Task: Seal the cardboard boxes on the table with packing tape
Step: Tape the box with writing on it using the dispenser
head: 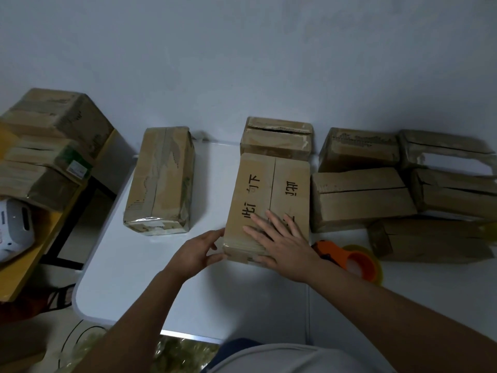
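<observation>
A cardboard box with black handwritten characters (271, 189) lies in the middle of the white table (139, 265), its top flaps meeting along a centre seam. My right hand (279, 238) rests flat on the near end of its top, fingers spread. My left hand (199, 249) holds the box's near left corner, thumb and fingers against its side. An orange tape dispenser with a roll of clear tape (352, 257) lies on the table just right of my right wrist. A taped box (161, 179) lies to the left.
Several more cardboard boxes (360, 197) crowd the right side and back of the table against the wall, some with open seams. A stack of boxes (51, 146) sits on a yellow stand at left beside a white device (16, 227).
</observation>
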{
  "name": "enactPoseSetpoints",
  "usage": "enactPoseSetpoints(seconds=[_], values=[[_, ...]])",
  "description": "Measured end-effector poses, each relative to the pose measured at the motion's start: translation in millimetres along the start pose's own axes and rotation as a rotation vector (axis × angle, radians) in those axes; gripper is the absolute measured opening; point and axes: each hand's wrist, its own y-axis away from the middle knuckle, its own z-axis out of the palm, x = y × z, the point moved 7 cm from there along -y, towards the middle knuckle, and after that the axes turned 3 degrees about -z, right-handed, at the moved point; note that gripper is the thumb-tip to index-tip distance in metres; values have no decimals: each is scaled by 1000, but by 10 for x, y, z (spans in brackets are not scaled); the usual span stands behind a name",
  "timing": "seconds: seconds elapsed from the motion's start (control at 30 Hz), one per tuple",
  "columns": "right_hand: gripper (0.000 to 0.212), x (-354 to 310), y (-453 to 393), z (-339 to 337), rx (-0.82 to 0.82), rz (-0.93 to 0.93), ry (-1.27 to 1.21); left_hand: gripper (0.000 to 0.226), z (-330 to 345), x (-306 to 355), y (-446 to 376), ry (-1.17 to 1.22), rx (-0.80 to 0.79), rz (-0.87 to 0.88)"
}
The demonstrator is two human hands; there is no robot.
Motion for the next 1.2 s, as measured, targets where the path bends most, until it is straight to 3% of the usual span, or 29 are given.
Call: enactPoseSetpoints(seconds=[0.1,0.23,0.57,0.63,0.73,0.83,0.93,1.2], values=[[70,13,-3,17,1,0,-10,73,-47,7,120,122,91,17],[70,2,-13,13,-3,7,-13,49,-242,104,170,244,236,36],[70,2,2,1,-5,8,-21,61,-300,196,37,-162,56,117],[70,12,-1,2,-8,5,-43,67,-345,189,78,-139,125,94],[67,30,-15,-39,-4,-4,-114,64,-519,167,141,-116,363,32],[63,50,-33,-128,17,-18,-206,55,-673,-23,65,-212,551,-226],[59,122,-2,-234,110,31,-268,66,-643,-335,-37,-237,451,-497],[61,672,276,-315,312,471,-619,81,-960,-744,-256,-386,351,-385]])
